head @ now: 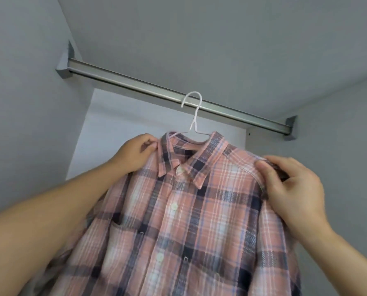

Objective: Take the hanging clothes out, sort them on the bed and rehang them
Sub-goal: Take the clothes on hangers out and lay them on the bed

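Shirt: a pink, navy and white plaid shirt, buttoned, on a white wire hanger inside a grey wardrobe.
Hanger hook: in front of the metal rail; whether it rests on the rail I cannot tell.
Left hand: forearm reaching up from the lower left, grip pressed together, fingers curled and pinching the shirt's shoulder just beside the collar.
Right hand: forearm coming up from the lower right, back of the hand to the camera, thumb and curled fingers pinching the fabric at the other shoulder seam.
Rail: runs slantwise between two grey brackets, bare apart from this hanger.
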